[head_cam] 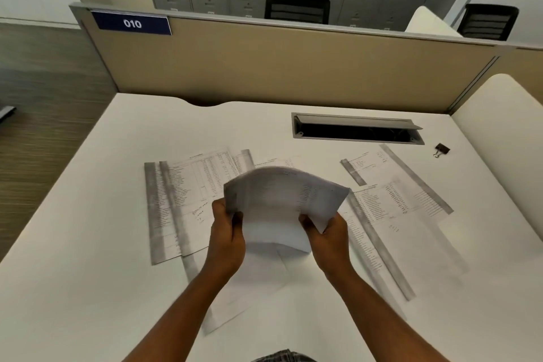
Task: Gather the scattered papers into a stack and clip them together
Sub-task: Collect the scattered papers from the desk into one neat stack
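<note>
I hold a small bundle of printed sheets (282,200) above the middle of the white desk (88,244). My left hand (226,235) grips its left edge and my right hand (326,232) grips its right edge. The bundle is bowed and motion-blurred. More printed papers lie flat on the desk: a group on the left (182,194), sheets on the right (390,200), and a sheet beneath my forearms (249,288). A black binder clip (441,150) lies alone at the far right of the desk, well away from both hands.
An open cable tray (357,128) is set into the desk behind the papers. A beige partition (279,67) with a "010" sign (131,23) closes off the back. A white divider (505,132) stands on the right. Grey lockers and two black chairs are beyond.
</note>
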The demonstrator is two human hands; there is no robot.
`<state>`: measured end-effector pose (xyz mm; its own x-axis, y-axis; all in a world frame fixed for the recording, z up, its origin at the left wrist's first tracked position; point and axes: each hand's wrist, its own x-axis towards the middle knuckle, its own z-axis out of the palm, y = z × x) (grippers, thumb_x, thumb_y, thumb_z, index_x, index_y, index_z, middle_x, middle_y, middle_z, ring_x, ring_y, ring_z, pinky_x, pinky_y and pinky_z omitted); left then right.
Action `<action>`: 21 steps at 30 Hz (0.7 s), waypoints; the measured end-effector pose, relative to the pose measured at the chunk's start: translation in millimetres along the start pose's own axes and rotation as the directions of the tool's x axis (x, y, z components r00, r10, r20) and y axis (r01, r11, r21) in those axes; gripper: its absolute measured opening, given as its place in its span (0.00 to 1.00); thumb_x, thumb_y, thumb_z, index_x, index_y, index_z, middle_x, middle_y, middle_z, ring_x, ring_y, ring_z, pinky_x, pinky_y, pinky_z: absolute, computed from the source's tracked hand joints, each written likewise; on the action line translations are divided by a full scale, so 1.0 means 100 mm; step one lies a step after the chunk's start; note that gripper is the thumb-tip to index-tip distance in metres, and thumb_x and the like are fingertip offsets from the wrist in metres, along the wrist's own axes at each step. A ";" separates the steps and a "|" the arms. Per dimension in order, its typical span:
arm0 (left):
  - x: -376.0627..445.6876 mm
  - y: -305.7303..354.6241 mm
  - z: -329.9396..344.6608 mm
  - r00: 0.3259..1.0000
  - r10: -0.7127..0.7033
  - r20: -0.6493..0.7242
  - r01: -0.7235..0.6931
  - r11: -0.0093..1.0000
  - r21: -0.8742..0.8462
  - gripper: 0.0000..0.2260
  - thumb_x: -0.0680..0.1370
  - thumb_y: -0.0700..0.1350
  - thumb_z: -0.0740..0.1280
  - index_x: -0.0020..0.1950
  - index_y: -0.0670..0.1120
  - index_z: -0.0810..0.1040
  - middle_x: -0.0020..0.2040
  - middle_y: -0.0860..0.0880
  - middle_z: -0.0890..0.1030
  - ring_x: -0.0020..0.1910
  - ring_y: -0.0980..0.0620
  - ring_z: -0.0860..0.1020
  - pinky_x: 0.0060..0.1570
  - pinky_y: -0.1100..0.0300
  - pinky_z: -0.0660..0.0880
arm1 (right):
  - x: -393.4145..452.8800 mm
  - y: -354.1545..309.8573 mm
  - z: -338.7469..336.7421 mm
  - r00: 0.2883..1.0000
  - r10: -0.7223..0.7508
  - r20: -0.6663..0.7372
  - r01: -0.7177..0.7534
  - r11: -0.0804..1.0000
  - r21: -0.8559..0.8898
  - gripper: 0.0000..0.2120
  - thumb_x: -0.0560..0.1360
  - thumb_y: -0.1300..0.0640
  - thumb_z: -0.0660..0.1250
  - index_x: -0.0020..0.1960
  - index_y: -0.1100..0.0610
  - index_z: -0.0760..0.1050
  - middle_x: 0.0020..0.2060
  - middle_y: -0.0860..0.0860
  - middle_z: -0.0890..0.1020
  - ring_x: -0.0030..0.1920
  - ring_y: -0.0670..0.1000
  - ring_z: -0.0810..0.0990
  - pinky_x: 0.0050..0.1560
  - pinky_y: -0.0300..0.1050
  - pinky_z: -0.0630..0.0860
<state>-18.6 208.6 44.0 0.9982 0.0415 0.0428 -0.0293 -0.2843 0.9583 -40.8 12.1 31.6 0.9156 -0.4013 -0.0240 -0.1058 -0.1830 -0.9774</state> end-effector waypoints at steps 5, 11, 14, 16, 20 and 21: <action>-0.07 -0.20 0.07 0.994 -0.107 0.037 0.103 0.989 0.111 0.11 0.83 0.36 0.56 0.64 0.44 0.61 0.49 0.58 0.71 0.48 0.58 0.75 0.44 0.68 0.75 | -0.04 0.24 0.03 0.997 0.064 0.039 -0.061 0.996 -0.071 0.11 0.77 0.60 0.73 0.54 0.45 0.79 0.48 0.45 0.85 0.49 0.39 0.82 0.44 0.32 0.78; -0.05 -0.28 0.08 0.990 -0.138 -0.043 0.143 0.977 0.157 0.08 0.83 0.37 0.56 0.60 0.45 0.63 0.47 0.53 0.75 0.41 0.58 0.77 0.40 0.68 0.74 | 0.02 0.35 0.01 0.996 0.080 0.034 -0.074 0.987 -0.146 0.12 0.77 0.60 0.73 0.58 0.49 0.80 0.50 0.44 0.86 0.50 0.42 0.84 0.51 0.39 0.80; 0.01 -0.26 0.07 0.985 -0.156 -0.070 0.163 0.980 0.117 0.11 0.83 0.39 0.56 0.64 0.47 0.61 0.46 0.51 0.78 0.38 0.56 0.78 0.34 0.71 0.71 | 0.14 0.39 -0.04 0.991 0.124 0.055 -0.109 0.967 -0.229 0.16 0.75 0.59 0.74 0.62 0.52 0.80 0.51 0.47 0.86 0.51 0.48 0.84 0.53 0.47 0.80; 0.08 -0.34 0.02 0.975 -0.212 -0.065 0.220 0.962 0.162 0.13 0.83 0.39 0.57 0.66 0.47 0.61 0.46 0.49 0.79 0.38 0.55 0.78 0.35 0.70 0.70 | 0.19 0.43 -0.08 0.975 0.213 0.066 -0.194 0.956 -0.219 0.17 0.74 0.60 0.74 0.62 0.52 0.79 0.52 0.49 0.86 0.51 0.52 0.84 0.53 0.50 0.81; 0.26 -0.73 -0.19 0.934 -0.324 -0.152 0.358 0.856 0.374 0.20 0.79 0.47 0.66 0.68 0.42 0.66 0.60 0.43 0.78 0.58 0.43 0.78 0.57 0.50 0.74 | 0.20 0.62 -0.22 0.907 0.418 0.054 -0.409 0.903 -0.129 0.18 0.75 0.63 0.73 0.62 0.53 0.78 0.50 0.49 0.85 0.49 0.52 0.84 0.51 0.49 0.81; 0.30 -0.83 -0.27 0.917 -0.355 -0.183 0.399 0.798 0.452 0.23 0.78 0.50 0.67 0.68 0.42 0.67 0.63 0.41 0.76 0.61 0.40 0.75 0.61 0.46 0.72 | 0.19 0.68 -0.26 0.889 0.456 0.050 -0.449 0.887 -0.108 0.18 0.75 0.64 0.73 0.63 0.54 0.77 0.51 0.50 0.85 0.50 0.54 0.84 0.54 0.52 0.82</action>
<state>12.6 259.0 -27.2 0.9162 0.3141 -0.2490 0.3983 -0.6434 0.6537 -40.4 -31.4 -30.1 0.7852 -0.3948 -0.4771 -0.5464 -0.0790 -0.8338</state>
